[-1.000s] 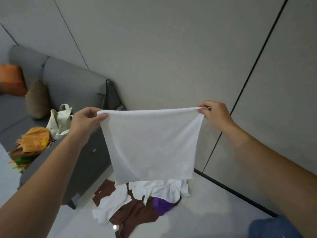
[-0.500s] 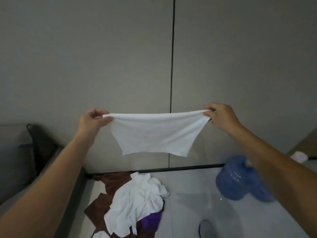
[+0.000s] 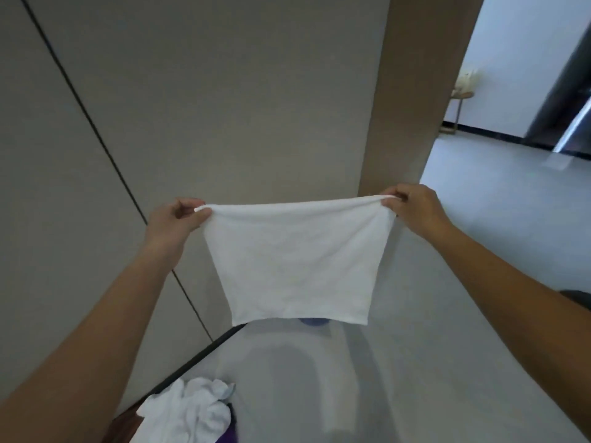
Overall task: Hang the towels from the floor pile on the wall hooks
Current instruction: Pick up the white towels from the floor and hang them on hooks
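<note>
Grey-beige matte wall panelling (image 3: 224,91), smooth and flat, rises behind the square white terry-cloth towel (image 3: 297,263). A thin dark seam (image 3: 96,132) cuts slantwise across it to the left of the towel. Pale grey glossy floor (image 3: 447,330) spreads below and to the right of the towel, met at the wall's foot by a narrow black skirting strip (image 3: 198,356). A tan flat-faced pillar (image 3: 415,91) stands above the towel's right corner.

The towel hangs in the air, well above the floor. Its top edge is pulled into a nearly straight, slightly rolled line between the two hands, and its soft sheet tapers to a level bottom hem. Below and left of the towel, on the floor by the skirting, lies the crumpled pile of towels (image 3: 192,410), with a rumpled white one on top and brown and purple cloth showing at its edges.

The left hand (image 3: 174,219) pinches the towel's top left corner between thumb and curled fingers. The right hand (image 3: 412,207) pinches the top right corner the same way. A small rounded blue shape (image 3: 313,321) peeps out just beneath the towel's hem; what it is cannot be told.
</note>
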Demonstrator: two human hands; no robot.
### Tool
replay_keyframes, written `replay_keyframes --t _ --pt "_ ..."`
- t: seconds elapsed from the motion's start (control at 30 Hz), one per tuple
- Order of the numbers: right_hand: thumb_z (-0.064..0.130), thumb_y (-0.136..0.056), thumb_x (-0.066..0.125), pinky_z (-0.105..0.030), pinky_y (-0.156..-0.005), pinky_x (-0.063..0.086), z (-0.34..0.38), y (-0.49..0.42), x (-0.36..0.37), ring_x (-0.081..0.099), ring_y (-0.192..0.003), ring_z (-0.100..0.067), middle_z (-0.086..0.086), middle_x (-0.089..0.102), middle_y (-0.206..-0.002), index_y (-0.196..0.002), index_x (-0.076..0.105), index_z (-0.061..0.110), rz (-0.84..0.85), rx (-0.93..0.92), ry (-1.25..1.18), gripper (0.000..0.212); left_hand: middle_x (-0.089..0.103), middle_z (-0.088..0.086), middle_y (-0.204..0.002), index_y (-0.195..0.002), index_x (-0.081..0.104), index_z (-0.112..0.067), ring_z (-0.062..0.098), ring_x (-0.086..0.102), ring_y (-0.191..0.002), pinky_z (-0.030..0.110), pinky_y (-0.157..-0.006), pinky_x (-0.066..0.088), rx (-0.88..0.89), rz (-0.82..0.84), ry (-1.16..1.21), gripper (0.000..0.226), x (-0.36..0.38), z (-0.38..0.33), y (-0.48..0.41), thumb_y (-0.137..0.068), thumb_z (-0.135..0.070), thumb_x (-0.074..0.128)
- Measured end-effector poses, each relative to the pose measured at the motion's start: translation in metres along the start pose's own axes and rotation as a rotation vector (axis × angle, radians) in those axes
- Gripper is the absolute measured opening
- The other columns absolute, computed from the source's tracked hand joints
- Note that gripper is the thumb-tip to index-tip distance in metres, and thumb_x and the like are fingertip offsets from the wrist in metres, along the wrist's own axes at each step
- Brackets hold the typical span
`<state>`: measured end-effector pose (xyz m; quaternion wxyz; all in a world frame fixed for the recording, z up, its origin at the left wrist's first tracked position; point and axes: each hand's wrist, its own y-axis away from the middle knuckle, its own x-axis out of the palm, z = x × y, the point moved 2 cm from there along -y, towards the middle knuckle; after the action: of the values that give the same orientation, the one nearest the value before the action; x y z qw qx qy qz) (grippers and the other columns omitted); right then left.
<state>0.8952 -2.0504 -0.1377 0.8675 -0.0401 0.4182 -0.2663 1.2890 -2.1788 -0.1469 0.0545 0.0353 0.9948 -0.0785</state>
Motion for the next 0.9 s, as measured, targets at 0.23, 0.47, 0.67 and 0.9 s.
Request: replay_keyframes --t 0.23,0.47,0.67,0.9 --pt "0.021 -0.089 0.066 -0.026 -0.075 0.038 -0.124 0.102 -0.145 0.058 -0.084 -0.018 0.002 0.065 -0.085 -0.094 0.073 0.013 -0.126 0.223 0.091 0.011 0.059 0.005 -0.085 -0.087 0.062 -0.013 0.013 0.059 -0.079 0.015 -0.073 0.052 -0.083 0.296 0.087 0.026 0.183 -0.019 0.053 -0.081 0.012 0.066" --pt "0.02 -0.091 0.063 -0.023 -0.079 0.038 -0.235 0.25 -0.296 0.057 -0.09 -0.014 0.001 0.066 -0.092 -0.097 0.072 0.014 -0.316 0.435 0.117 0.012 0.059 -0.005 -0.074 -0.075 0.061 -0.02 0.007 0.053 -0.068 0.004 -0.06 0.043 0.128 0.463 -0.138 0.028 0.365 -0.061 0.179 -0.079 0.004 0.073" --pt "0.015 -0.098 0.051 -0.022 -0.072 0.032 -0.306 0.372 -0.407 0.054 -0.091 -0.023 -0.009 0.061 -0.1 -0.105 0.066 0.006 -0.446 0.565 0.238 0.019 0.061 0.005 -0.074 -0.087 0.067 -0.009 0.008 0.049 -0.061 0.008 -0.052 0.039 0.3 0.633 -0.285 0.011 0.494 -0.099 0.301 -0.082 -0.001 0.072" --pt "0.022 -0.103 0.035 -0.031 -0.064 0.026 -0.36 0.5 -0.501 0.044 -0.08 -0.024 -0.013 0.05 -0.094 -0.078 0.045 0.013 -0.6 0.852 0.283 0.029 0.063 0.007 -0.079 -0.086 0.069 -0.012 0.017 0.056 -0.075 0.025 -0.071 0.043 0.412 0.933 -0.287 0.007 0.629 -0.128 0.424 -0.088 -0.006 0.067"
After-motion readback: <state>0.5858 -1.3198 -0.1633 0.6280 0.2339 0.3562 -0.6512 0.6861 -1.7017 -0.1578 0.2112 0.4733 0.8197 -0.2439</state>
